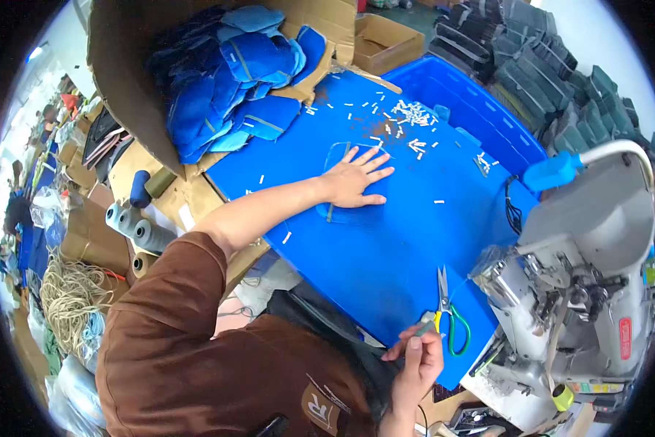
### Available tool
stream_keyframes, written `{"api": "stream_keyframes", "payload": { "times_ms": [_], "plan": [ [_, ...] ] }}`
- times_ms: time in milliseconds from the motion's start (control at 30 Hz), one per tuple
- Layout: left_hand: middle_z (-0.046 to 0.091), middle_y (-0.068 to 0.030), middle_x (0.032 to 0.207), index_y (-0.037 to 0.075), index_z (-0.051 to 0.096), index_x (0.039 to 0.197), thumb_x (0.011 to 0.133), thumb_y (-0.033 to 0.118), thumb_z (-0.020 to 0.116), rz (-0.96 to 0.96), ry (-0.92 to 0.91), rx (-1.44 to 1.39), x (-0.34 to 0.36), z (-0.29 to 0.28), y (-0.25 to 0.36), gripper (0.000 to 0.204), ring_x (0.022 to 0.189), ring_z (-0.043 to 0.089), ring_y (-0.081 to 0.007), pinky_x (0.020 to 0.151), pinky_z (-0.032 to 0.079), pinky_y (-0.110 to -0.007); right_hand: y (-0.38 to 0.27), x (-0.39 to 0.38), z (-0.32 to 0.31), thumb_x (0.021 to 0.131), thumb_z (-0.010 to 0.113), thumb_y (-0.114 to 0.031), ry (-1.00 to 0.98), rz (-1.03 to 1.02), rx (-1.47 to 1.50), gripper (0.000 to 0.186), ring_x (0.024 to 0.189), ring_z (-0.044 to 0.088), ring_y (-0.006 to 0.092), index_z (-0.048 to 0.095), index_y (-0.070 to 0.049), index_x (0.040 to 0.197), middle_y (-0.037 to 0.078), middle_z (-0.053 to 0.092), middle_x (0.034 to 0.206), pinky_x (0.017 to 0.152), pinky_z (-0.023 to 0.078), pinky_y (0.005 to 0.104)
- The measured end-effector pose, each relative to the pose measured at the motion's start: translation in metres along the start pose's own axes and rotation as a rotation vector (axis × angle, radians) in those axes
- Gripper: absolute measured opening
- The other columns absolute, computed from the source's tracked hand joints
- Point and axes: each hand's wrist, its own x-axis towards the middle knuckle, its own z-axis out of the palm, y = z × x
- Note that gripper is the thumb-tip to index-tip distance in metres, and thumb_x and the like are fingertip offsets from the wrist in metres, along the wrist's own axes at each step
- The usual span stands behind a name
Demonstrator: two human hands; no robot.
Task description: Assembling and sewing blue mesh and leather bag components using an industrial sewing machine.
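Observation:
My left hand [357, 180] lies flat with fingers spread on a blue fabric piece [340, 213], which rests on the blue tabletop [386, 255]. Near the front edge, my right hand [419, 358] is closed, thumb against fingers, around a small grey-green object [424, 330] whose kind I cannot make out. Just beyond it lie scissors [444, 291], blades pointing away, with green and yellow on the handles. They partly overlap the right hand's fingertips in view, and I cannot tell whether they touch.
Small white strips [415, 114] are scattered over the far tabletop. A cardboard box [123, 80] holds piled blue fabric pieces [247, 62]. A grey sewing machine [582, 240] stands at right, before a blue bin [480, 109]. Thread cones [153, 236] stand at left.

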Motion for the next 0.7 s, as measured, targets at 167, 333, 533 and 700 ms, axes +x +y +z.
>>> {"api": "stream_keyframes", "payload": {
  "times_ms": [167,333,533,700],
  "plan": [
    [0.026,-0.0156,0.161,0.017,0.034,0.153,0.094,0.059,0.049,0.042,0.116,0.147,-0.003,0.001,-0.029,0.074,0.149,0.018,-0.0395,0.116,0.014,-0.064,0.019,0.005,0.021,0.099,0.056,-0.002,-0.047,-0.065,0.005,0.007,0.062,0.055,0.0084,0.057,-0.002,0.106,0.006,0.063,0.087,0.052,0.046,0.0223],
    [0.016,-0.0111,0.165,0.016,0.028,0.156,0.104,0.048,0.035,-0.087,-0.196,0.021,0.013,-0.021,-0.02,0.062,0.152,0.011,-0.0315,0.12,0.014,-0.054,-0.014,-0.004,-0.005,0.095,0.064,-0.004,-0.063,-0.069,-0.24,0.006,0.067,0.058,0.0102,0.062,0.0,0.099,0.006,0.063,0.079,0.058,0.044,0.0257],
    [0.049,-0.0173,0.142,0.009,0.053,0.136,0.083,0.025,0.076,0.22,-0.141,0.009,0.048,-0.062,-0.001,0.06,0.14,0.038,-0.0356,0.115,0.031,-0.045,-0.016,-0.006,-0.006,0.094,0.064,-0.005,-0.006,-0.041,-0.111,0.007,0.067,0.06,0.014,0.059,0.0,0.097,0.008,0.064,0.079,0.059,0.045,0.0281],
    [0.053,-0.0135,0.101,0.004,0.056,0.097,0.074,0.018,0.082,0.141,-0.209,-0.096,0.052,-0.068,-0.014,0.037,0.102,0.051,-0.0317,0.093,0.041,-0.044,-0.024,0.002,-0.003,0.093,0.065,-0.004,-0.048,-0.053,-0.15,0.009,0.071,0.06,0.0167,0.058,-0.001,0.095,0.009,0.062,0.083,0.062,0.046,0.0294]
  ]
}}
